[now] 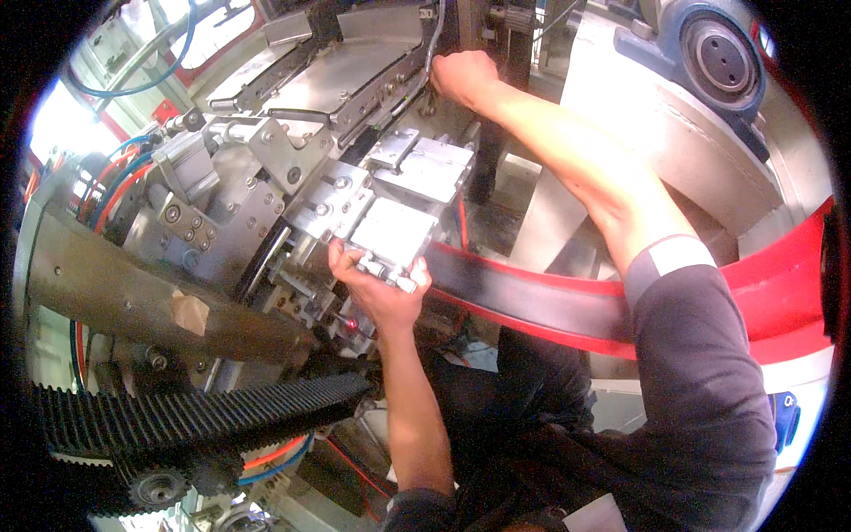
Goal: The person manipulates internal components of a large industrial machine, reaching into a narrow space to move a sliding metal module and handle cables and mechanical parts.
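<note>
Dense industrial machinery (266, 177) fills the workspace, bright metal plates and brackets packed around a person at work with two bare hands. At the center, a pale metal block (394, 229) sits just above the left hand (388, 293), which holds its lower end, thumb to the right and fingers to the left, beside small silver fittings (383, 269). A second block (430, 173) adjoins it on the upper side, lying between the left hand and the right. Well above and to the right, the right hand (465, 78) is curled narrow next to a gray cable (434, 44); whether anything is in its grasp cannot be told, as the fingertips are hidden. A red-edged curved rail (532, 301) sweeps from beside the block toward the right, passing behind the right arm. A round red spot (352, 324) shows just left of the left wrist. To the left stand a curved metal beam (115, 266) bearing a brown patch (190, 312) and a cluster of orange and blue hoses (115, 191); a black toothed belt (204, 417) crosses below. At upper right is a blue round housing (720, 58).
</note>
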Demonstrator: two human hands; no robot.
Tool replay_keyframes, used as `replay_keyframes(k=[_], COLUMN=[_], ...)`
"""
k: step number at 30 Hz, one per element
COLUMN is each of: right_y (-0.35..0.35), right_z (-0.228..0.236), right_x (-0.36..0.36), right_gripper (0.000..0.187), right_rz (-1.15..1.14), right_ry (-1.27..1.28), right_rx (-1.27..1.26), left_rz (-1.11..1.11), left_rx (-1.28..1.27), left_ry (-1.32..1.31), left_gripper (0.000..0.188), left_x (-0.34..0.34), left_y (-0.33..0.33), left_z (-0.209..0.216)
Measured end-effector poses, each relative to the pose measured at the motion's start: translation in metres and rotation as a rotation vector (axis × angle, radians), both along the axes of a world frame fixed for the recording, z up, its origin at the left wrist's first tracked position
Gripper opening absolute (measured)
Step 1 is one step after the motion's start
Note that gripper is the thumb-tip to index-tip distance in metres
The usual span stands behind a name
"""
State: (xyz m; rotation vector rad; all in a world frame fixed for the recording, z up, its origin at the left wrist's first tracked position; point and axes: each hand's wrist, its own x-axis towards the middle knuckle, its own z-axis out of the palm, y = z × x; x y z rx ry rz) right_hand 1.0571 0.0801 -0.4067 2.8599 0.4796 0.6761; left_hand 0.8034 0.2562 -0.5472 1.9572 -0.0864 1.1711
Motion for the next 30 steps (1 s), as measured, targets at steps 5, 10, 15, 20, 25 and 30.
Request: replay_keyframes(k=[5, 10, 15, 20, 25, 30], right_y=[-0.004, -0.007, 0.003, -0.019, -0.016, -0.019], right_z=[0.037, 0.053, 0.067, 0.058, 0.058, 0.049], right_x=[0.008, 0.020, 0.030, 0.036, 0.029, 0.028], right_gripper=[0.023, 0.028, 0.036, 0.033, 0.037, 0.033], right_rz=[0.181, 0.396, 0.471, 0.693, 0.459, 0.291], right_ry=[0.076, 0.098, 0.080, -0.014, -0.016, -0.052], right_rx=[-0.399, -0.388, -0.604, -0.412, -0.343, -0.187], left_rz=[0.032, -0.046, -0.040, -0.052, -0.074, -0.054], left_rx=[0.018, -0.077, -0.005, -0.017, -0.050, -0.022], left_ry=[0.067, 0.091, 0.016, -0.026, -0.009, -0.001], left_gripper=[0.076, 0.071, 0.074, 0.078, 0.078, 0.076], left_x=[-0.004, -0.005, 0.002, 0.009, 0.007, 0.009], left_y=[-0.001, -0.002, 0.007, 0.006, 0.008, 0.002], left_z=[0.005, 0.004, -0.006, -0.012, -0.006, -0.003])
